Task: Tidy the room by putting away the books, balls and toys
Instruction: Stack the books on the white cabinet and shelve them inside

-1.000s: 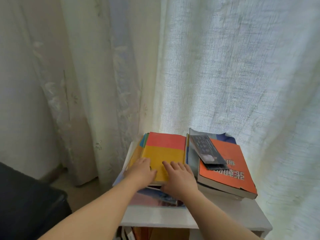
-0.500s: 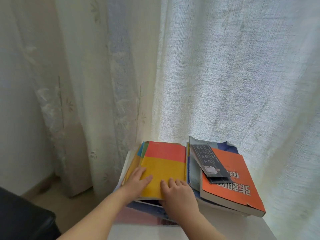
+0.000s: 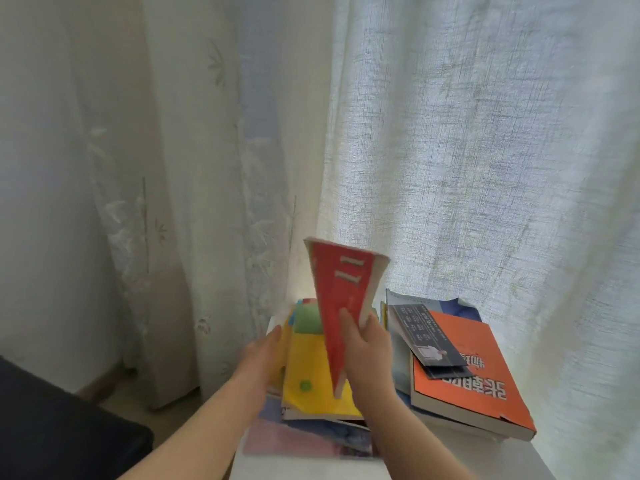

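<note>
The left hand point(image 3: 263, 358), fingers straight, steadies the yellow book point(image 3: 311, 375) on the pile. The right hand point(image 3: 369, 355) grips the red book point(image 3: 341, 299), flat a moment ago and now lifted upright, probably for shelving. The orange book point(image 3: 464, 375) waits beside it, near the curtain point(image 3: 485, 133).

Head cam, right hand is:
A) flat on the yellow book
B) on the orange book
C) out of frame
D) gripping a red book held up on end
D: the right hand grips the red book, thumb on its cover, above the yellow book.
</note>
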The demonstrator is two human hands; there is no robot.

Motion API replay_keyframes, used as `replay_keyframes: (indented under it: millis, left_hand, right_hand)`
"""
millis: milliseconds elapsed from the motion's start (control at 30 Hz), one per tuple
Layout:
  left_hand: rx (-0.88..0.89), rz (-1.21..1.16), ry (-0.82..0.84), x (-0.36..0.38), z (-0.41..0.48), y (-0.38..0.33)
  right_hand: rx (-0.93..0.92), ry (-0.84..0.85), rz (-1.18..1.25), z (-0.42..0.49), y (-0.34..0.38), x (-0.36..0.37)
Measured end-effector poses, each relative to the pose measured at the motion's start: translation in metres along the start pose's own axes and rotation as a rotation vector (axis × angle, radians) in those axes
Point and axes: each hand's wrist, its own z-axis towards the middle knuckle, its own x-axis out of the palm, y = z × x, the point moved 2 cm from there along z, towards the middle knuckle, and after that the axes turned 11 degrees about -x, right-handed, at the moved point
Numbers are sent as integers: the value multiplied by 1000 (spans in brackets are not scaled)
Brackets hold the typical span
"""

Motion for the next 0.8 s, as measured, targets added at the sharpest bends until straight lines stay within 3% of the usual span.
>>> replay_keyframes:
  millis: [100, 167, 200, 333, 400, 467, 600, 733, 800]
  left_hand:
    - [-134, -326, 329, 6, -20, -11]
    - [-149, -544, 518, 7, -27, -22]
    - [-125, -603, 523, 6, -27, -25]
    - [161, -469, 122, -12, -24, -31]
    - [278, -344, 1, -24, -25, -30]
    - [303, -275, 37, -24, -28, -32]
    - [241, -150, 247, 20, -37, -46]
    - [195, 15, 444, 90, -46, -52]
    - [224, 209, 410, 110, -51, -45]
  right_hand:
    - [118, -104, 430, 10, 20, 11]
    - [170, -67, 515, 8, 19, 17]
    - [178, -35, 513, 4, 16, 19]
    - [148, 221, 147, -9, -11, 13]
    - [273, 253, 141, -9, -20, 0]
    - [443, 170, 329, -5, -24, -15]
    - [408, -144, 533, 15, -24, -50]
    - [246, -483, 352, 29, -28, -102]
    - [230, -550, 225, 29, -39, -129]
